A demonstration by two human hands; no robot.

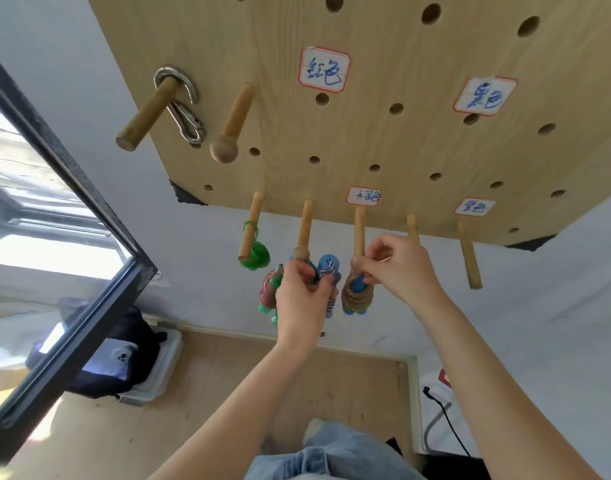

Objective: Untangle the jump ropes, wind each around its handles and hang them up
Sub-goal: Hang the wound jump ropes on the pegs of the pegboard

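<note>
Both hands curled tight: left point(302, 299) gripping blue-handled rope bundle point(328, 271), right point(397, 268) pinching brown-wound bundle point(356, 292).

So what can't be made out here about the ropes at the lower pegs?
Head view only:
- The bundle in the left hand: fingers cover it, so its winding and handle count are unclear.
- The blue handle under the right hand: the hand hides whether it hangs on the peg.
- The small labels: too small to read.

Seven pegs point(251, 226), four labels point(324, 69)
</note>
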